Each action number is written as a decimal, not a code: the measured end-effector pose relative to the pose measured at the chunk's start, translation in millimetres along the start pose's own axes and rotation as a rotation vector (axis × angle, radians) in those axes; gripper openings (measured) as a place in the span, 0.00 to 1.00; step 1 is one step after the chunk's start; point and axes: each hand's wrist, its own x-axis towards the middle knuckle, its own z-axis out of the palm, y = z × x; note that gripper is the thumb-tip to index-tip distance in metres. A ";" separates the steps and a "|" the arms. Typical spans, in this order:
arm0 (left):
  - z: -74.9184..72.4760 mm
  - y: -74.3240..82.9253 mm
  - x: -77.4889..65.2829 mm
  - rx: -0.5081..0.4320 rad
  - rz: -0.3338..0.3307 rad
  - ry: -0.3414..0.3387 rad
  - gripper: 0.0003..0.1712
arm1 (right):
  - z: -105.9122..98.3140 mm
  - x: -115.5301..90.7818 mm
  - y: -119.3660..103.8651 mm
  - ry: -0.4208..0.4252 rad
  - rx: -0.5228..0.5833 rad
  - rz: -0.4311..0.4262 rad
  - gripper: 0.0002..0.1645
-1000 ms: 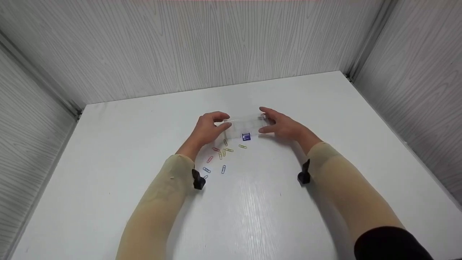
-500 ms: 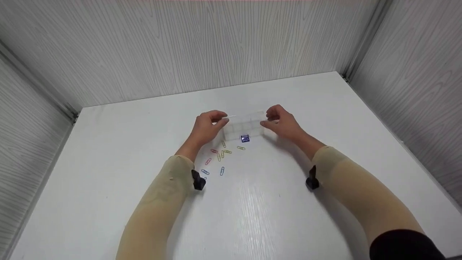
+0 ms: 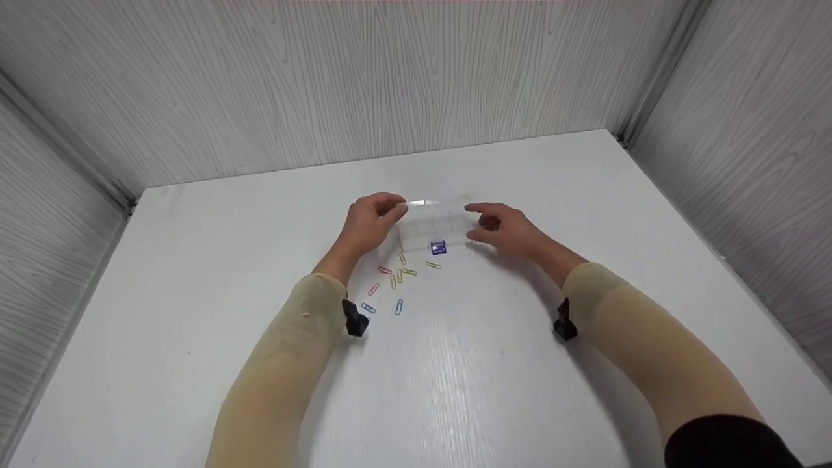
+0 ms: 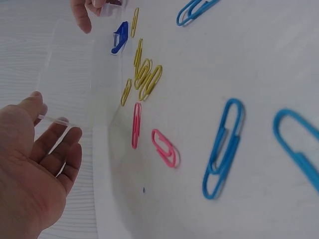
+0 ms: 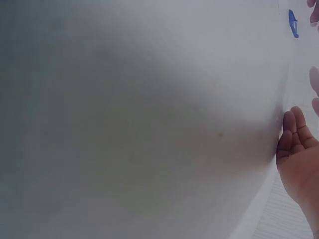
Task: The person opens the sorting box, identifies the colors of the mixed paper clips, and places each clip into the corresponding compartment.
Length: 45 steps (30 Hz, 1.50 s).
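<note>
A clear plastic compartment box (image 3: 434, 229) with a blue latch (image 3: 439, 247) on its front edge lies between both hands. Its clear lid (image 4: 65, 74) stands raised at the far side. My left hand (image 3: 367, 222) pinches the lid's left edge between thumb and fingertips. At the box's right end is my right hand (image 3: 517, 231), thumb and index finger spread apart over the corner, the other fingers bent against the end in the right wrist view. In front of the box lie yellow paper clips (image 3: 433, 265), red-pink paper clips (image 3: 373, 289) and blue paper clips (image 3: 399, 307).
The white table (image 3: 442, 390) runs back to a grey wood-grain panel (image 3: 390, 78), with similar panels on the left and right. Several paper clips are scattered between the box and the left forearm (image 3: 286, 370). A dark camera mount (image 3: 355, 318) sits at the left wrist.
My right hand drew back to the right, pinched near the lid's right edge, then spread its thumb and index finger again at the box's end. My left hand stays at the left edge.
</note>
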 end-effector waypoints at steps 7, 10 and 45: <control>0.7 -2.0 2.2 -0.022 -0.003 -0.005 0.18 | -1.5 0.4 3.1 -0.072 -0.008 0.015 0.37; 1.2 -1.9 4.1 -0.029 -0.005 -0.010 0.19 | -2.3 0.6 4.3 -0.069 0.013 0.025 0.35; 5.9 -5.8 22.5 -0.056 0.004 0.090 0.23 | -4.8 2.8 6.1 -0.084 0.053 0.060 0.36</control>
